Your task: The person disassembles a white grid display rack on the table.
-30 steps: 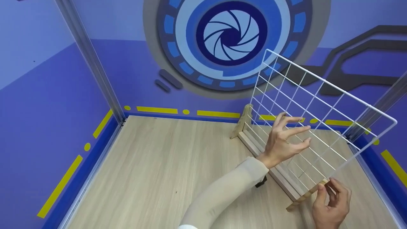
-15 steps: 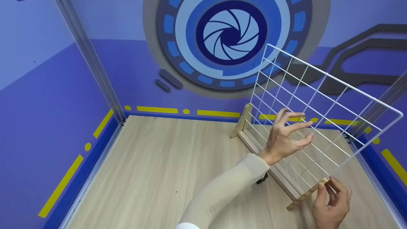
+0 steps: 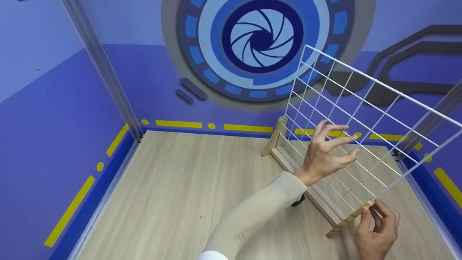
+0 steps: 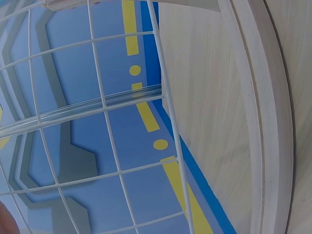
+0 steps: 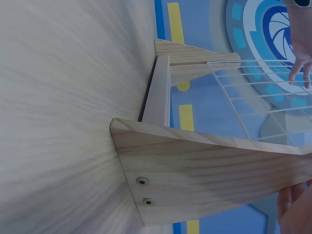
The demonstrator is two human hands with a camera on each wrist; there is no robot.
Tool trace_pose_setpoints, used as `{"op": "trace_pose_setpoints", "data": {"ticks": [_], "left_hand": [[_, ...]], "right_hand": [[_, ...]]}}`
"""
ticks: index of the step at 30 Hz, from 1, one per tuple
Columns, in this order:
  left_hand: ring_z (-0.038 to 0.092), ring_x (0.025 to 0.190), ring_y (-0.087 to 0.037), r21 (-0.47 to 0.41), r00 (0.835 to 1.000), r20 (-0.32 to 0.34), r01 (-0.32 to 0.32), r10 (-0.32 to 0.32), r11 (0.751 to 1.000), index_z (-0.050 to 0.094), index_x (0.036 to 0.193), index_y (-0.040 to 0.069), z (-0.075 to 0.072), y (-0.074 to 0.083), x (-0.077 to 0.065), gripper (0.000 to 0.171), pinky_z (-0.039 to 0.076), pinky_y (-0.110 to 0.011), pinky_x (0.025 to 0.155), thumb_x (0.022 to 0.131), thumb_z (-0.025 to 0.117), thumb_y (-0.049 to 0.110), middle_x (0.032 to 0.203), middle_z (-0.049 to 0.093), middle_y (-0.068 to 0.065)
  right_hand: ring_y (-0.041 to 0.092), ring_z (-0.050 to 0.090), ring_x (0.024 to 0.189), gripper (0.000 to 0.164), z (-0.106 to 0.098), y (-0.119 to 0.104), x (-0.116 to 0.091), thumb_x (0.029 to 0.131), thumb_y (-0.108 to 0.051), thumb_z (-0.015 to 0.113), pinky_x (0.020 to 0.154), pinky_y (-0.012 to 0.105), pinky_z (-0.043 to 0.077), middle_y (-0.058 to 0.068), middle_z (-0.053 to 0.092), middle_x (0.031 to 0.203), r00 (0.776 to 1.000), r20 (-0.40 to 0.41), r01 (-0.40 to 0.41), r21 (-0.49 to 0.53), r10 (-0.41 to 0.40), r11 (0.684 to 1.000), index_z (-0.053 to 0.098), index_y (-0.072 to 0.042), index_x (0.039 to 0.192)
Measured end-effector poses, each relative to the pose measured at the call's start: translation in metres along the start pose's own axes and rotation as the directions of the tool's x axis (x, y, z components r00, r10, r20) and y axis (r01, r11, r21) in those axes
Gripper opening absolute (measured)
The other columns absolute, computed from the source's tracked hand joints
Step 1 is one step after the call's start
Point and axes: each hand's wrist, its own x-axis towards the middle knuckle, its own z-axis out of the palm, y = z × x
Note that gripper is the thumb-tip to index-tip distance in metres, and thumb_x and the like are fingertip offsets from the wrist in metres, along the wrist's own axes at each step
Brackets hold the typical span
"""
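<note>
A white wire grid panel (image 3: 377, 79) slants upright within a wooden stand, whose base rail (image 3: 319, 202) rests on the table. My left hand (image 3: 321, 153) lies against the grid with its fingers spread and their tips at the wires. At the near end of the stand, my right hand (image 3: 377, 231) pinches the top of the wooden end panel (image 5: 195, 170) between thumb and fingers. Two bolt heads show on that panel's outer face. The far end panel (image 3: 276, 135) stands near the back wall. In the left wrist view, the grid's lower edge wire runs apart from the grooved rail (image 4: 273, 107).
The wood-grain table (image 3: 173, 187) extends to the left of the stand. A blue-purple back wall (image 3: 137, 83) with a round printed motif rises close behind the grid. Metal posts (image 3: 103, 72) mark the corners, and side walls bound the table.
The grid has tilted farther up and to the right, its top edge rising against the wall. My left hand has moved slightly up and right with it. My right hand has stayed in place.
</note>
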Motion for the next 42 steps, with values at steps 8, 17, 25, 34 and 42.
{"op": "trace_pose_setpoints", "data": {"ticks": [8,17,25,34,42], "left_hand": [[0.055,0.143,-0.026,0.007,1.000,0.007,-0.003,0.003,1.000,0.082,0.120,0.017,-0.002,0.005,0.005,0.034,0.028,-0.046,0.131,0.089,0.086,0.031,0.134,0.071,-0.007],[0.059,0.138,-0.021,0.019,1.000,-0.001,-0.004,0.004,1.000,0.083,0.118,0.017,-0.002,0.008,0.012,0.033,0.027,-0.044,0.131,0.089,0.087,0.033,0.134,0.072,-0.007],[0.060,0.137,-0.019,0.020,1.000,0.005,-0.006,0.005,1.000,0.083,0.116,0.017,-0.004,0.010,0.018,0.033,0.027,-0.044,0.131,0.089,0.087,0.033,0.134,0.072,-0.006],[0.054,0.143,-0.030,-0.048,0.999,-0.029,0.022,-0.024,0.999,0.083,0.116,0.013,-0.011,0.013,0.029,0.032,0.028,-0.047,0.130,0.088,0.088,0.028,0.133,0.071,-0.010],[0.050,0.145,-0.030,-0.052,0.999,-0.013,0.043,-0.044,0.998,0.082,0.118,0.014,-0.016,0.015,0.034,0.034,0.029,-0.043,0.129,0.089,0.087,0.029,0.135,0.070,-0.008]], "right_hand": [[0.015,0.066,0.111,0.033,0.000,-0.001,0.000,0.087,0.026,0.061,0.101,0.018,0.055,0.003,0.060,0.122,1.000,0.001,0.009,0.013,-0.009,1.000,0.054,0.031,0.119],[0.013,0.065,0.112,0.033,0.004,-0.012,0.000,0.090,0.024,0.060,0.103,0.017,0.054,0.001,0.059,0.122,1.000,0.020,0.006,-0.031,-0.005,1.000,0.052,0.032,0.120],[0.013,0.065,0.111,0.032,0.004,-0.010,0.001,0.089,0.025,0.061,0.103,0.018,0.054,0.001,0.059,0.121,1.000,0.013,0.012,-0.023,-0.011,1.000,0.053,0.032,0.119],[0.014,0.065,0.112,0.033,0.003,-0.006,0.000,0.089,0.026,0.060,0.103,0.018,0.054,0.001,0.059,0.122,1.000,0.019,0.007,-0.031,-0.006,0.999,0.053,0.031,0.120],[0.016,0.065,0.112,0.033,0.002,-0.006,0.000,0.088,0.025,0.060,0.102,0.019,0.055,0.003,0.060,0.122,1.000,0.014,0.021,0.004,-0.021,1.000,0.055,0.031,0.120]]}}
